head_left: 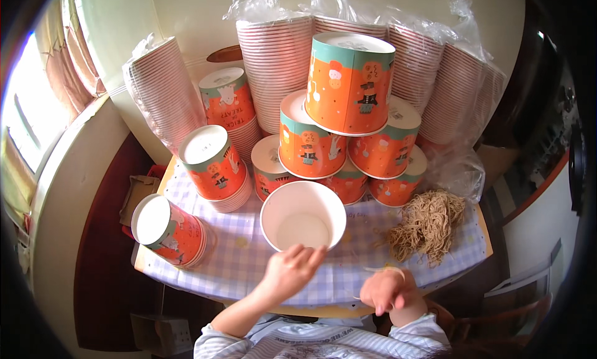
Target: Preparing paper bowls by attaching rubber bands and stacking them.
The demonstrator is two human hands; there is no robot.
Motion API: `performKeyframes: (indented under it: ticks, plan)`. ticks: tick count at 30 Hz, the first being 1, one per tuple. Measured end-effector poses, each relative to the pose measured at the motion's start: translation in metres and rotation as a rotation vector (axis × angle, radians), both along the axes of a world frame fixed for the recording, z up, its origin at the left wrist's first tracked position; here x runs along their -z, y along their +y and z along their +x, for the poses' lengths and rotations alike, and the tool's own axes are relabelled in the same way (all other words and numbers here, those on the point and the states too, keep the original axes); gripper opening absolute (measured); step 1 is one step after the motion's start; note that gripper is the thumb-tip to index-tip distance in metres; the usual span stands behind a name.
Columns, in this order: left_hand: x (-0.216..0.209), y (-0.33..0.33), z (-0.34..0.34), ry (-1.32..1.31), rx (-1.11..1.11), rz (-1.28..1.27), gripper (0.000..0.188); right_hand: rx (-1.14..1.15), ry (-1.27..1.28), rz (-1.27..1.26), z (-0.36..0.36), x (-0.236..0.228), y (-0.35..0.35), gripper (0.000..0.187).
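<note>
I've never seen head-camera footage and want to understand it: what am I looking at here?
There is no machine, just a person's bare hands. The camera sits on their head, looking down; its very wide lens bends straight edges.

On the table, a checked cloth carries orange-and-green paper tubs, many upside down and piled up. Behind are tall stacks in clear plastic. A tangle of tan strands lies at the right.

The left hand is at the near rim of an upright white-lined tub; whether it grips anything is hidden. A thin strand appears to loop by the right hand.
</note>
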State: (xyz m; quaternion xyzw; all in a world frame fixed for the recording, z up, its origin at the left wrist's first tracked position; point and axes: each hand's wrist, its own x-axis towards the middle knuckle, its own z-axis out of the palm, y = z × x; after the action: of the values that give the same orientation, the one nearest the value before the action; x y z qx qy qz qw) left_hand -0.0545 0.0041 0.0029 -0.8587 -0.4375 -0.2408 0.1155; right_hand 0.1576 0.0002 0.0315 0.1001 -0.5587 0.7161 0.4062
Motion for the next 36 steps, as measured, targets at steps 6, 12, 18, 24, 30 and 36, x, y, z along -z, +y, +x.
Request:
performKeyframes:
  ticks: [6,12,18,24,30,36]
  plan:
    - [0.000,0.004,0.042,-0.519,0.202,-0.221,0.025,0.364,0.170,-0.171,-0.039,-0.031,0.034,0.043]
    - [0.002,-0.006,0.016,-1.033,0.297,-0.839,0.020,0.406,0.150,-0.172,-0.056,-0.027,0.050,0.043]
    - [-0.004,0.002,-0.005,-0.856,0.188,-0.608,0.009,0.434,0.066,-0.168,-0.083,-0.029,0.065,0.040]
    - [0.009,0.033,-0.061,-1.286,-0.005,-0.686,0.013,0.500,-0.495,0.295,-0.094,-0.044,0.112,0.037]
    - [0.040,0.079,-0.101,-1.396,-0.047,-0.637,0.014,0.416,-0.884,0.434,-0.103,-0.037,0.146,0.035]
    - [0.093,0.093,-0.105,-1.711,0.315,-0.994,0.014,0.572,-1.038,0.746,-0.113,-0.018,0.139,0.034]
